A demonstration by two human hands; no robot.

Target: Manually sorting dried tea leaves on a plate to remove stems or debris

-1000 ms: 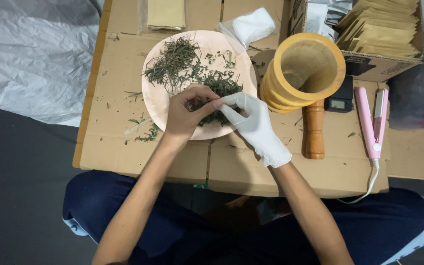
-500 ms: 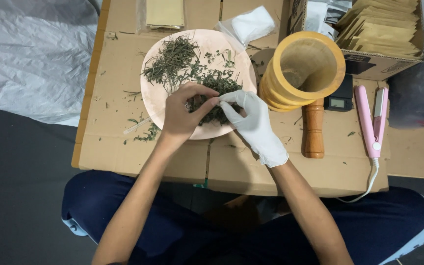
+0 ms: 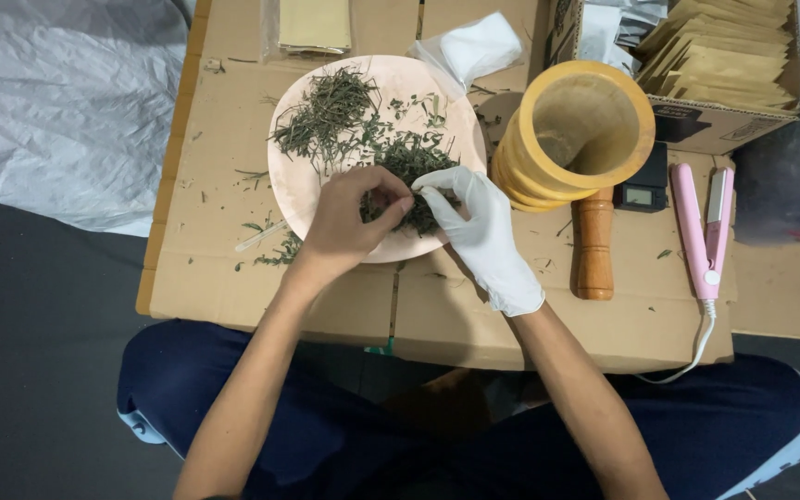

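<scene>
A pale pink round plate [image 3: 293, 185] lies on flattened cardboard [image 3: 206, 278] and carries dried green herb sprigs [image 3: 326, 116]. My bare left hand [image 3: 349, 222] hovers over the near side of the plate, its fingertips pinched on a herb sprig [image 3: 409, 197]. My right hand [image 3: 479, 227], in a white glove, meets it fingertip to fingertip and pinches the same sprig above the dark herb pile.
A yellow wooden mortar [image 3: 581, 130] stands right of the plate, with a brown wooden pestle [image 3: 593, 245] lying by it. Further right lie a small black scale [image 3: 643, 190] and a pink hair straightener [image 3: 704, 227]. A box of tan packets [image 3: 724, 56] sits at the back right.
Both hands have shifted slightly toward the plate's middle, their fingertips staying together over the herbs. Nothing else has moved.
</scene>
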